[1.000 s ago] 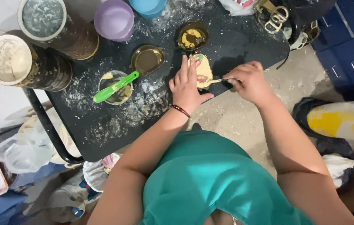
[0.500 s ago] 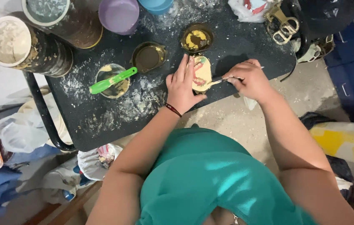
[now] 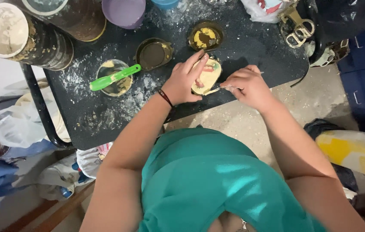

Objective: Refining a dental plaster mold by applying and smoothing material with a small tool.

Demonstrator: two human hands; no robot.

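On the black dusty table (image 3: pixel 251 43) lies a small oval mould (image 3: pixel 208 76) filled with yellowish paste and a pink and green piece. My left hand (image 3: pixel 184 79) rests on its left side, fingers spread over the rim, a dark band at the wrist. My right hand (image 3: pixel 244 86) is closed around a thin metal tool (image 3: pixel 216 89) whose tip touches the mould's lower right edge.
A round dish holding a green spatula (image 3: pixel 114 77), a dark round tin (image 3: pixel 153 53) and a tin with yellow paste (image 3: pixel 204 38) stand behind the mould. Large powder-crusted cans (image 3: pixel 15 34), a purple cup (image 3: pixel 124 10) and metal rings (image 3: pixel 296 30) line the back. Bags lie on the floor.
The view has shifted slightly; both hands stay at the mould, the left hand's fingers sliding a little over its top while the tool keeps working the edge.
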